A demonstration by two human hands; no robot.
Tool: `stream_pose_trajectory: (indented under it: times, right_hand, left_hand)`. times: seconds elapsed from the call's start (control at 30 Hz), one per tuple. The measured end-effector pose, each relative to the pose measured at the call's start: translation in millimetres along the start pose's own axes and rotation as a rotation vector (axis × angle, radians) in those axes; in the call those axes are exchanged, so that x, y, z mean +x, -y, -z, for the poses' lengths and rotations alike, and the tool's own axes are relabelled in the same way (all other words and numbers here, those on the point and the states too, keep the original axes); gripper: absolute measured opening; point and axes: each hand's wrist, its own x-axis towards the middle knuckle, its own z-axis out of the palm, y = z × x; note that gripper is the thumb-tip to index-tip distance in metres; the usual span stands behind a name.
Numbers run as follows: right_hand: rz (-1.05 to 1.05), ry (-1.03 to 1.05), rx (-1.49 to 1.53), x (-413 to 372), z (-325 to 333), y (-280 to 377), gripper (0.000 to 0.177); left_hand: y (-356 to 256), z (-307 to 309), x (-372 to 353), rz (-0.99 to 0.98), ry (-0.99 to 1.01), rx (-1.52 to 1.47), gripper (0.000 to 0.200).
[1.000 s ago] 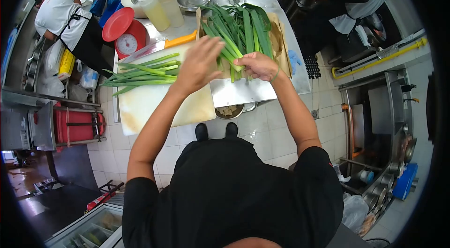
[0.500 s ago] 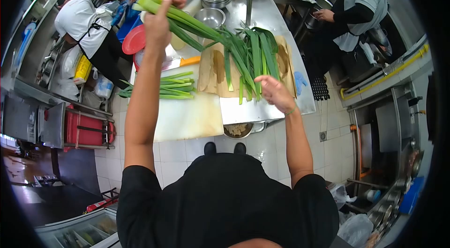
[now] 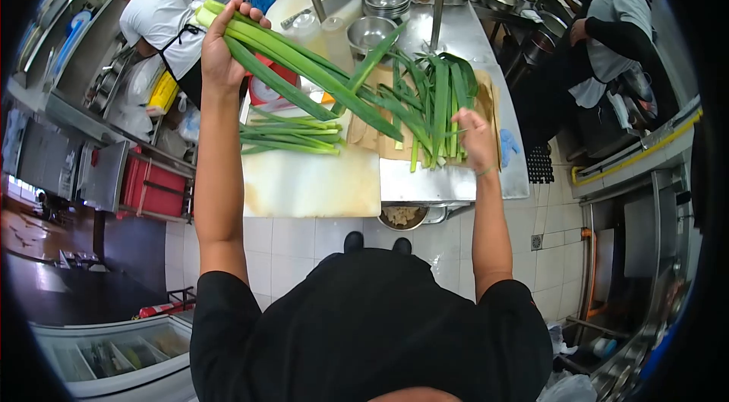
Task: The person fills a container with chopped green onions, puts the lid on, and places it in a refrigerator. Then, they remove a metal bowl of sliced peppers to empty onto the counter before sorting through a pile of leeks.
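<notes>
My left hand [image 3: 228, 49] is closed around the pale ends of several long leeks [image 3: 304, 60], raised over the table's left side with their green leaves trailing right. More leeks [image 3: 440, 98] lie in a pile on brown paper [image 3: 366, 129]. Beside that pile's right edge is my right hand [image 3: 477, 142], its fingers curled together; whatever they may hold is too small to make out. A bunch of trimmed green stalks [image 3: 296, 134] rests on the white cutting board [image 3: 311, 186]. The held leaves mostly cover an orange knife handle [image 3: 328, 98].
Steel bowls [image 3: 370, 34] and a round white board [image 3: 281, 3] with a cleaver stand farther back. Table posts [image 3: 439, 0] rise there. A blue glove [image 3: 509, 145] lies at the right edge. Co-workers stand left [image 3: 163, 15] and right [image 3: 619, 22].
My left hand has moved left and slightly down with the leeks, drawing their leaves away from the pile. My right hand has curled its fingers and moved a little right. The view has shifted.
</notes>
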Motion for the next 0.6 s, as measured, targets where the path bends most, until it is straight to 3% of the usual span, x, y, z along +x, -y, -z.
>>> stream_pose_trajectory:
  times: [0.03, 0.1, 0.13, 0.2, 0.33, 0.4, 0.53, 0.6]
  right_hand:
    - [0.016, -0.011, 0.001, -3, -1, 19, 0.027]
    - [0.370, -0.155, -0.096, -14, -17, 62, 0.024]
    - [0.368, -0.153, -0.097, -22, -24, 79, 0.024]
    - [0.675, -0.207, -0.191, -37, -39, 112, 0.018]
    - [0.802, 0.201, -0.500, -87, -90, 152, 0.021]
    - [0.972, 0.080, -0.594, -84, -136, 138, 0.020]
    - [0.907, 0.097, -0.720, -69, -160, 107, 0.020]
    - [0.773, 0.236, -0.728, -75, -158, 100, 0.022]
  left_hand:
    - [3, -11, -5, -0.032, -0.103, 0.064, 0.012]
    - [3, -9, -6, 0.001, -0.120, 0.076, 0.013]
    - [3, -8, -6, 0.036, -0.131, 0.088, 0.013]
    - [5, -8, -5, 0.061, -0.182, 0.076, 0.013]
    - [17, -2, -2, 0.136, -0.250, 0.056, 0.014]
    - [26, 0, 0, 0.151, -0.301, 0.061, 0.014]
    - [31, -1, 1, 0.139, -0.306, 0.083, 0.013]
    - [27, 2, -2, 0.131, -0.328, 0.110, 0.013]
